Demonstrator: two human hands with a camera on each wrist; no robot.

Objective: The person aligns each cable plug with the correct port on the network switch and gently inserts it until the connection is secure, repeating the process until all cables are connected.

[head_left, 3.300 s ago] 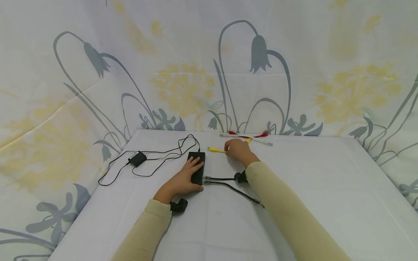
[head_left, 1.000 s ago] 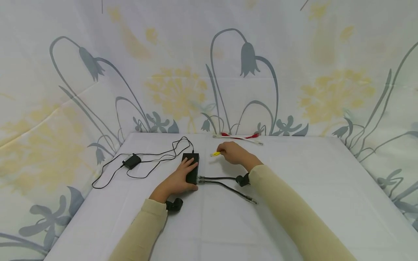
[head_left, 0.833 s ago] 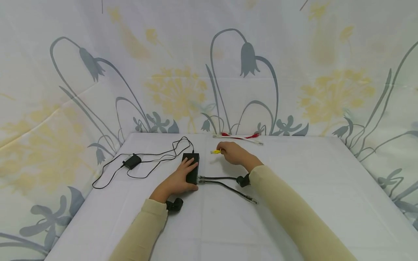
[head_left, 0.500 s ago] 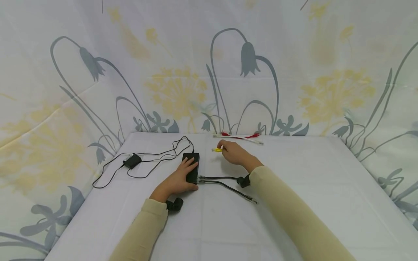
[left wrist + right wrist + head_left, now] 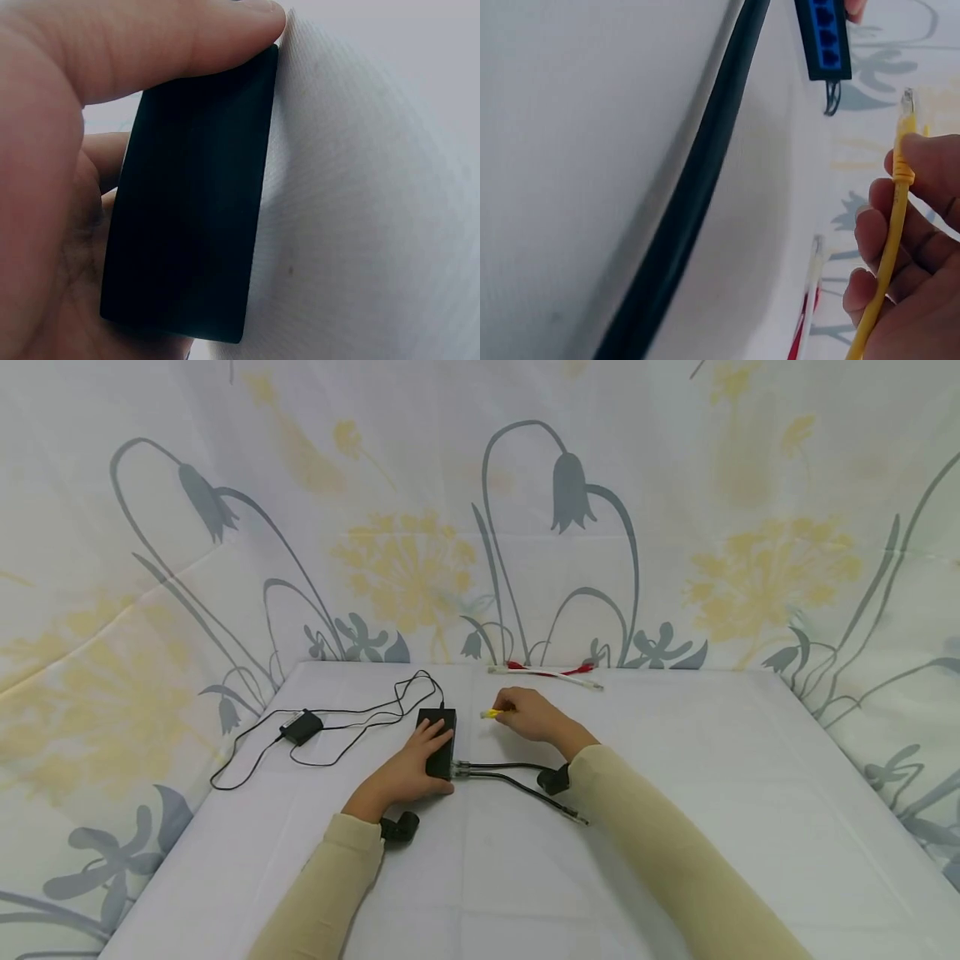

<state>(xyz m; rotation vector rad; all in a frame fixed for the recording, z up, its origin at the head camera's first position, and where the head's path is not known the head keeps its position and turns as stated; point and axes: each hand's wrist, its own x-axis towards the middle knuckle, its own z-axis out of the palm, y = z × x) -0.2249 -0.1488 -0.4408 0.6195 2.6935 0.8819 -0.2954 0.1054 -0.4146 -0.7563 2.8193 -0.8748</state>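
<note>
A black network switch [image 5: 447, 720] with a row of blue ports lies on the white table. My left hand [image 5: 408, 772] grips it, fingers over the top and thumb along its near end. Two black Ethernet cables [image 5: 517, 788] are plugged into its right side, near the front. Above the table, right of the switch, my right hand [image 5: 534, 714] pinches a yellow Ethernet cable [image 5: 892, 240] just behind its plug. In the right wrist view the clear plug [image 5: 907, 105] points up past the thumb, and the cable runs down across the curled fingers.
At the back of the table a white cable [image 5: 547, 674] crosses a red cable [image 5: 581, 669]. A black power adapter [image 5: 302, 727] lies left, its thin looping cord running to the switch's far end. One black cable's free plug [image 5: 576, 816] lies near the right sleeve.
My right hand has lifted the yellow cable off the table since the earliest frame. Lately it has shifted slightly left and nearer. The left hand keeps its hold on the switch.
</note>
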